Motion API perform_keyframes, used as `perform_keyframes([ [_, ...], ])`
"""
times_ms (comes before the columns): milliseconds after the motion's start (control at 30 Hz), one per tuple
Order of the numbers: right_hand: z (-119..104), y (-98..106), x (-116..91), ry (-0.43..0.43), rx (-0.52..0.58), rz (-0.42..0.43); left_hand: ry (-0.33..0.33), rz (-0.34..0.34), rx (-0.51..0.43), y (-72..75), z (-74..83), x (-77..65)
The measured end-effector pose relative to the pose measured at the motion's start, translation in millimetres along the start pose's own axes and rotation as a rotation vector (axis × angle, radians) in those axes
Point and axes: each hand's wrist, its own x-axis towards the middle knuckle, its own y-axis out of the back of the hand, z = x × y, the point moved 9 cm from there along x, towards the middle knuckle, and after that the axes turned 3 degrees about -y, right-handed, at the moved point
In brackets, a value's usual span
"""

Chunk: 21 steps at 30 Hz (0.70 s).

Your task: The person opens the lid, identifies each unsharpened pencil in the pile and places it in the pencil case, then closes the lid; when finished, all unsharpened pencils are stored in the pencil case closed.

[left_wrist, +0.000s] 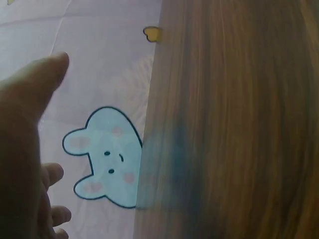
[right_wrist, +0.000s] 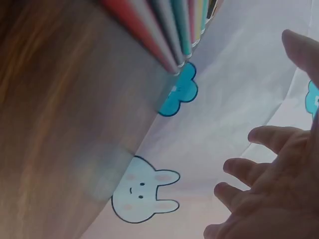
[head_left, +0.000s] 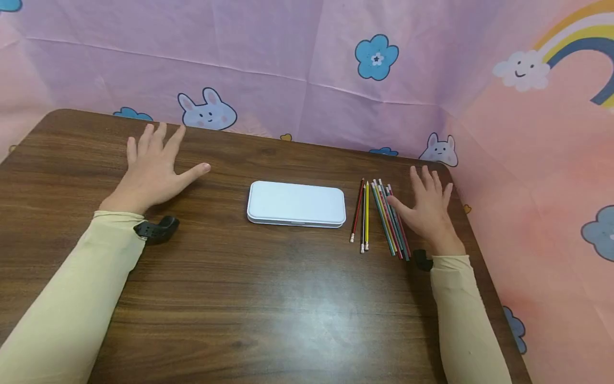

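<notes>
Three slim pencils [head_left: 363, 217] lay loosely side by side on the brown table [head_left: 216, 320], one red and black, one black, one yellow, just right of a white case [head_left: 296, 204]. Right of them a larger bunch [head_left: 390, 220] lay close together, teal, yellow, pink, dark grey and maroon showing among its barrels. The case was smooth and flat, with rounded corners, its lid down and a catch [head_left: 298, 223] on the front edge.

Its long axis ran across the table, the right end slightly nearer the camera, and the catch faced the near side. All the pencils ran roughly front to back: the three had their pale ends near, their far ends leaning a little rightward, while the bunch had its pale ends far, slanting leftward there.

The left hand [head_left: 153, 173] was left of the case, well apart from it, fingers spread and thumb held out. The right hand [head_left: 428, 210] was just beside the bunch, fingers fanned and thumb pointing leftward; the right wrist view showed it apart from the pencils.
</notes>
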Motion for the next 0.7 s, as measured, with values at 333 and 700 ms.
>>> perform_keyframes([
  [333, -43, 2, -6, 0.164, 0.056, -0.004, -0.174, -0.045, -0.169, -18.1, 50.6, 0.1],
  [700, -125, -35, -23, 0.41, 0.047, -0.147, -0.275, -0.255, -0.281, -72.6, 103.4, -12.9],
])
